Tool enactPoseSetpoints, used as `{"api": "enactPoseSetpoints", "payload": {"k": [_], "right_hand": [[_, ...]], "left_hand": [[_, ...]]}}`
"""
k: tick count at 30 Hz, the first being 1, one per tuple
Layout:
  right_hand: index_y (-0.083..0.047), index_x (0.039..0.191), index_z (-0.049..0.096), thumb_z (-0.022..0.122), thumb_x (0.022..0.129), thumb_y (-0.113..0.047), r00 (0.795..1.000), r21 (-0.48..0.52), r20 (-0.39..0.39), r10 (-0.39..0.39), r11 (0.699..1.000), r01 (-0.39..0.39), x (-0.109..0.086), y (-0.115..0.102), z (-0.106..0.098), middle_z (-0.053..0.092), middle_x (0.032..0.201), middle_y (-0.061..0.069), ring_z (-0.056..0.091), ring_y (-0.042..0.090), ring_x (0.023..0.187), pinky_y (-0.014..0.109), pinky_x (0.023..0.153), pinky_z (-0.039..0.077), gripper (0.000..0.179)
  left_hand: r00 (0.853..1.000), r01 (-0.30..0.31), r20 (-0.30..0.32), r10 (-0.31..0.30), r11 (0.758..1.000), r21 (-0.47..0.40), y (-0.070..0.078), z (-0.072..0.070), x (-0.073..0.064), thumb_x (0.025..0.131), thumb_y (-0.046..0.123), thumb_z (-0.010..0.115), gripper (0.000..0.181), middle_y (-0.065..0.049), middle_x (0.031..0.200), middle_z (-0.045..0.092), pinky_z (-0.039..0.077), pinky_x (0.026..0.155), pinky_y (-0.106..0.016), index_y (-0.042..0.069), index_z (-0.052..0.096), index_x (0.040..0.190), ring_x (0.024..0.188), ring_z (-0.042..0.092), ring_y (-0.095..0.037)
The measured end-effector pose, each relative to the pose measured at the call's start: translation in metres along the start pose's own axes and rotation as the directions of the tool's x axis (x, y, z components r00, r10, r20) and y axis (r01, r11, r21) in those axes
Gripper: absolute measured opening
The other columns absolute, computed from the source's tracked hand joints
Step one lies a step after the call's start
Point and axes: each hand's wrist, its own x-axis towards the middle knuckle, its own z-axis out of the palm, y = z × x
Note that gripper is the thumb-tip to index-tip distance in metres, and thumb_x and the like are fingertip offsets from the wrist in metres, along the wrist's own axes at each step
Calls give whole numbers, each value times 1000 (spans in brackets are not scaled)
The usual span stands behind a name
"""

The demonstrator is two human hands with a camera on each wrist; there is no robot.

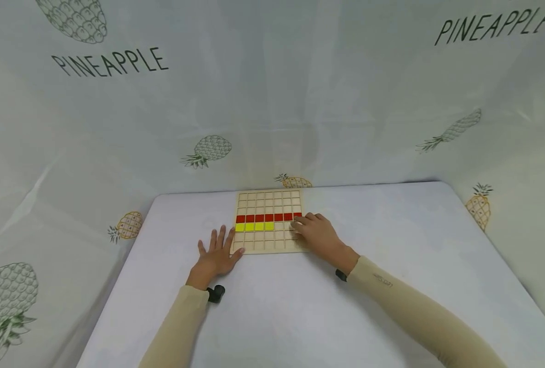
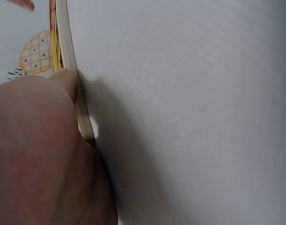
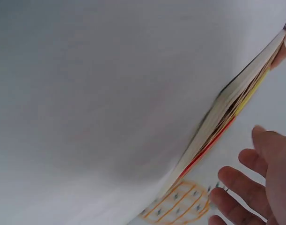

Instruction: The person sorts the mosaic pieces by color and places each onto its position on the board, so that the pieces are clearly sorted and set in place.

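A square wooden grid board lies on the table towards its far edge. One row of its cells holds red square tiles across the whole width. In the row just nearer, several yellow square tiles fill the left part. My left hand rests spread on the table at the board's left side, its thumb touching the near left corner. Over the board's right part hovers my right hand; in the right wrist view its fingers are loosely bent and apart, with nothing visible between them.
The board sits on a white table. Behind and beside it hangs a pale cloth printed with pineapples and lettering. A small black device is strapped to the left wrist, and another to the right.
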Motion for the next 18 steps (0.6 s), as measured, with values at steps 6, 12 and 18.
{"api": "enactPoseSetpoints", "payload": {"k": [6,12,18], "right_hand": [[-13,130,76,81,94,-38,999,-75,-28,31,997,-33,-22,23,-4,74,132,7,69,27,116,44,101,54,43],[-12,131,76,79,94,-46,996,-81,-1,87,993,-87,-42,45,-9,72,135,10,68,31,121,49,104,53,51],[-8,129,76,83,89,-50,996,-86,-48,73,993,-77,-62,68,-11,73,134,14,68,35,120,51,105,52,58]], "left_hand": [[1000,-5,-12,5,1000,3,-5,-1,-1,110,55,39,83,-19,177,-11,-10,120,-76,13,1,171,162,-12,-44],[999,-15,-49,14,1000,-13,-7,-3,-8,110,53,42,83,-21,177,-6,-9,120,-77,12,5,172,162,-9,-47],[994,-38,-105,35,999,-31,-8,-6,-15,109,52,47,81,-22,177,3,-4,120,-78,11,14,171,162,0,-49]]}}
